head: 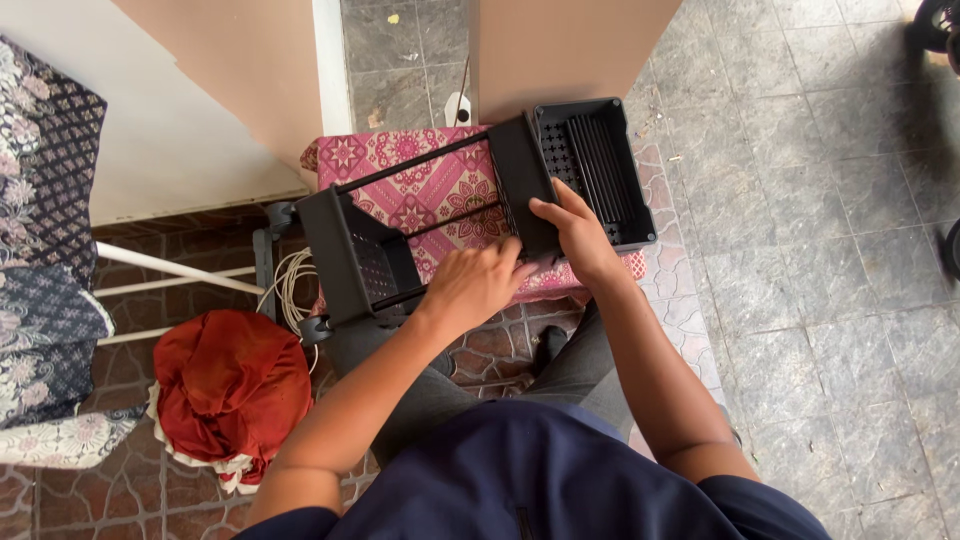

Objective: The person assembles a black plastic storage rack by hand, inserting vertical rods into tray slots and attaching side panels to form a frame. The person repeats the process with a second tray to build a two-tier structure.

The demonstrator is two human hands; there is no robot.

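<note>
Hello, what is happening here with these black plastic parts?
A person works with both bare hands on a black plastic rack that lies on a pink patterned cloth. The right hand grips an upright black panel in the middle of the rack, next to a black basket with slots. The left hand rests on the near edge, by the thin black rods that join the panels. A red cloth bundle lies on the floor at the left.
</note>
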